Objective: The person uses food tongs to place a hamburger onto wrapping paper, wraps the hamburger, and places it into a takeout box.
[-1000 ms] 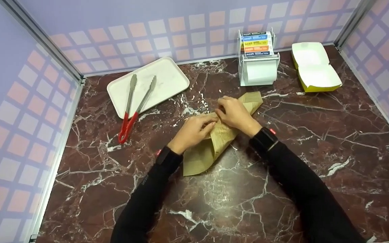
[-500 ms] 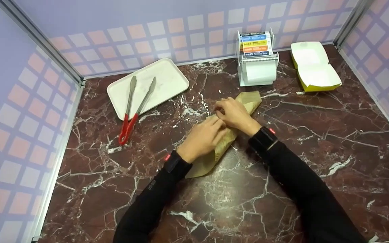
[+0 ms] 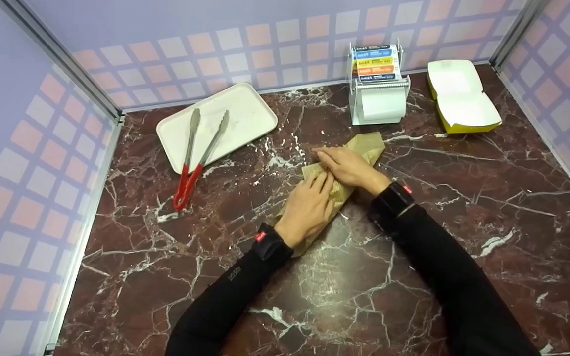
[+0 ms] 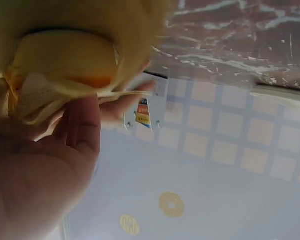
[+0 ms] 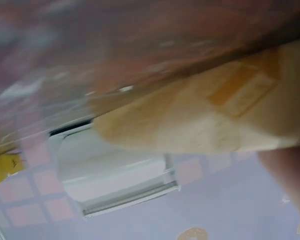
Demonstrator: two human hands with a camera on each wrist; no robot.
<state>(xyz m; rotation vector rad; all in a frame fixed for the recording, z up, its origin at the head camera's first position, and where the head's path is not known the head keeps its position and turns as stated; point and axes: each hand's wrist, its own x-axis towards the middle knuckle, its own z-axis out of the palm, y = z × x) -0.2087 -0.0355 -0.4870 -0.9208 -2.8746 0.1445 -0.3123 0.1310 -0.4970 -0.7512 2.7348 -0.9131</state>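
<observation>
A long folded wrap of printed brown paper lies slantwise on the dark marble tabletop in the head view. My left hand rests over its near half, fingers stretched toward the other hand. Across the wrap's middle lies my right hand, fingers pointing left. A small paper flap sticks out between them. Looking into the wrap's opening, the left wrist view shows a rounded yellow-orange food, bun-like, inside the paper. The right wrist view shows the wrap's tapered end with an orange printed mark.
At the back left, red-handled tongs lie spread across a white tray. A label dispenser with coloured rolls stands at the back. An opened yellow box, white inside, is at the back right. Tiled-pattern walls enclose the table.
My left hand has moved right and toward me over the wrap, going from bent fingers to flatter, stretched ones. My right hand has lowered onto the paper. The wrap is narrower at its near end.
</observation>
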